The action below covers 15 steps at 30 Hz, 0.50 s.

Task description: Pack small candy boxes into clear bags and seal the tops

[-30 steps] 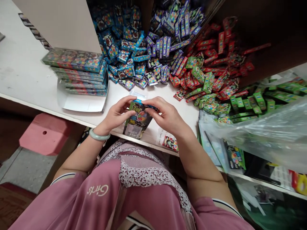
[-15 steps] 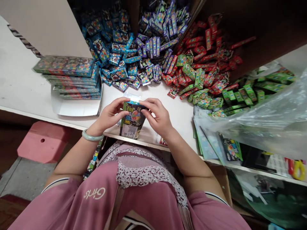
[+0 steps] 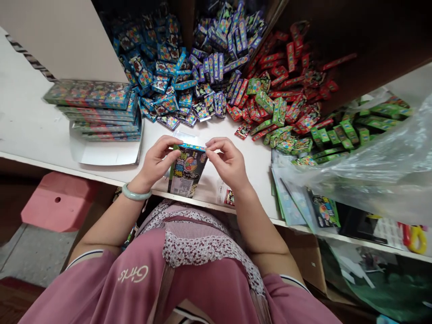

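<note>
A dark printed candy box (image 3: 188,168) stands upright at the front edge of the white table, its narrow blue-edged top facing up. My left hand (image 3: 158,161) pinches the top left corner between thumb and fingers. At the top right corner, my right hand (image 3: 228,162) pinches the same box the same way. Just behind the box lies a clear plastic piece (image 3: 187,137). A small red packet (image 3: 230,197) rests by the table edge, below my right hand.
A stack of flat printed boxes (image 3: 97,110) sits in a white tray (image 3: 104,155) at left. Heaps of blue packets (image 3: 165,83), purple packets (image 3: 212,65), red packets (image 3: 286,85) and green packets (image 3: 344,132) lie behind. Clear plastic sheeting (image 3: 378,175) covers the right. A pink stool (image 3: 59,202) stands lower left.
My right hand has shifted slightly right along the box's top to its right corner. More of the box's printed front shows now. My left hand has stayed at the left corner.
</note>
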### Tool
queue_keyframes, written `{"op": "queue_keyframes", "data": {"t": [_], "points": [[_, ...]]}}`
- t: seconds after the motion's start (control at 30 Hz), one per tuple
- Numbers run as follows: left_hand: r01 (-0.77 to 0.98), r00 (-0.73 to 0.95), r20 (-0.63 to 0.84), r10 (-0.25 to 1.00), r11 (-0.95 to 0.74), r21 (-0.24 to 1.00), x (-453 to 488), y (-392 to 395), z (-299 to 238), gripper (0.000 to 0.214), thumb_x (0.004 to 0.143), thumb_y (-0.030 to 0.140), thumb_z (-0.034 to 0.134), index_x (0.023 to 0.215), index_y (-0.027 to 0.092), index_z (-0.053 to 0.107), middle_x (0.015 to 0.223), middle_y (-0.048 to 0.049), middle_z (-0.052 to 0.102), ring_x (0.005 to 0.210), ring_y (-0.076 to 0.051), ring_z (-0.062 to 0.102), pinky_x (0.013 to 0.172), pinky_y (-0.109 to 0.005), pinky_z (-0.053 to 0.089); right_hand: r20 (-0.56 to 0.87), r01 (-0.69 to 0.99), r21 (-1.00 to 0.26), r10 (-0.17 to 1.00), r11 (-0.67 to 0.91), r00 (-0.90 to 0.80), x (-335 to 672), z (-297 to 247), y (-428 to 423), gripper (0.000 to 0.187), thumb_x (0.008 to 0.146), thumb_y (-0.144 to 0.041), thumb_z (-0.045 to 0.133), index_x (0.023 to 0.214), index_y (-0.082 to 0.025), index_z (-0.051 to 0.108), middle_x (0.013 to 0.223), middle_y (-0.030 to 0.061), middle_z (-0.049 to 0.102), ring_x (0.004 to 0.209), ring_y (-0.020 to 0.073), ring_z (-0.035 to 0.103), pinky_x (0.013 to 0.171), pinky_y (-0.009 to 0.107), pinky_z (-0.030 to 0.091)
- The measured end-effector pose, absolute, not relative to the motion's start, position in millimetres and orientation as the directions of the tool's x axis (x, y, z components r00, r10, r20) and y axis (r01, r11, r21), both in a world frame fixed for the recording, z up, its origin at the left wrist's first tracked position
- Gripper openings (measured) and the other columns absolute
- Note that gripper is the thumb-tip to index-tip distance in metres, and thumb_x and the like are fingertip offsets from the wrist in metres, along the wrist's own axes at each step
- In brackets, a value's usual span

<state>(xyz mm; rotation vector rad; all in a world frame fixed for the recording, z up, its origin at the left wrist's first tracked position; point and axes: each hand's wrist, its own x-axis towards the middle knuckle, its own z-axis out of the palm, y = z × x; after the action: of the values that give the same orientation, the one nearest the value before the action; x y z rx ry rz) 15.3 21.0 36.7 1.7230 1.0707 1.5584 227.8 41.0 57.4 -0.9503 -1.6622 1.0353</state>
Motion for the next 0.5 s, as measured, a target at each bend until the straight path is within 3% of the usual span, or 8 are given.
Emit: {"op": "queue_keyframes", "data": {"t": [0.1,0.2,0.3,0.4,0.5], "points": [[0.15,-0.109,0.498,0.86,-0.481,0.864,25.6,25.9,44.1,0.027,0.093,0.045,0.068,0.084,0.02,0.071,0.093,-0.0044,0.075,0.093,-0.016,0.071,0.084,-0.031,0.058,0.289,0.087,-0.943,0.919,0.322,-0.269,228.9,60.7,44.7,0.013,0.085,-0.031,0.064,0.091,-0.024,0.055,0.095,0.0002,0.064,0.088,0.013,0.064,0.064,0.025,0.052],[0.054,-0.134,0.458,0.879,-0.455,0.889,27.5,27.9,47.9,0.024,0.09,0.045,0.072,0.089,0.021,0.07,0.087,-0.0023,0.077,0.085,-0.015,0.073,0.08,-0.029,0.059,0.331,0.085,-0.928,0.908,0.362,-0.257,228.6,60.7,41.5,0.016,0.086,-0.026,0.064,0.1,-0.025,0.056,0.094,-0.0003,0.063,0.085,0.013,0.063,0.064,0.025,0.053],[0.023,-0.06,0.492,0.869,-0.491,0.871,20.4,27.2,51.1,0.022,0.088,0.04,0.076,0.1,0.023,0.071,0.088,-0.0018,0.077,0.085,-0.014,0.074,0.076,-0.026,0.059,0.422,0.135,-0.869,0.855,0.476,-0.301,229.1,63.8,35.8,0.004,0.088,-0.024,0.061,0.092,-0.023,0.059,0.097,0.0016,0.062,0.089,0.0136,0.063,0.066,0.027,0.055],[0.075,0.067,0.528,0.847,-0.532,0.844,13.5,25.7,56.8,0.022,0.085,0.041,0.079,0.093,0.021,0.074,0.089,-0.0043,0.077,0.086,-0.015,0.073,0.076,-0.027,0.059,0.46,0.145,-0.834,0.816,0.532,-0.349,228.1,70.2,31.8,0.009,0.087,-0.028,0.063,0.087,-0.023,0.057,0.097,0.0018,0.063,0.086,0.0133,0.062,0.065,0.028,0.055],[0.109,0.059,0.509,0.859,-0.513,0.852,14.4,24.1,64.4,0.024,0.084,0.044,0.078,0.086,0.02,0.073,0.083,-0.003,0.074,0.078,-0.015,0.07,0.071,-0.027,0.058,0.419,0.187,-0.851,0.849,0.491,-0.324,224.2,75.8,31.1,0.013,0.086,-0.032,0.065,0.085,-0.023,0.056,0.092,0.001,0.063,0.082,0.0131,0.061,0.064,0.028,0.055]]}}
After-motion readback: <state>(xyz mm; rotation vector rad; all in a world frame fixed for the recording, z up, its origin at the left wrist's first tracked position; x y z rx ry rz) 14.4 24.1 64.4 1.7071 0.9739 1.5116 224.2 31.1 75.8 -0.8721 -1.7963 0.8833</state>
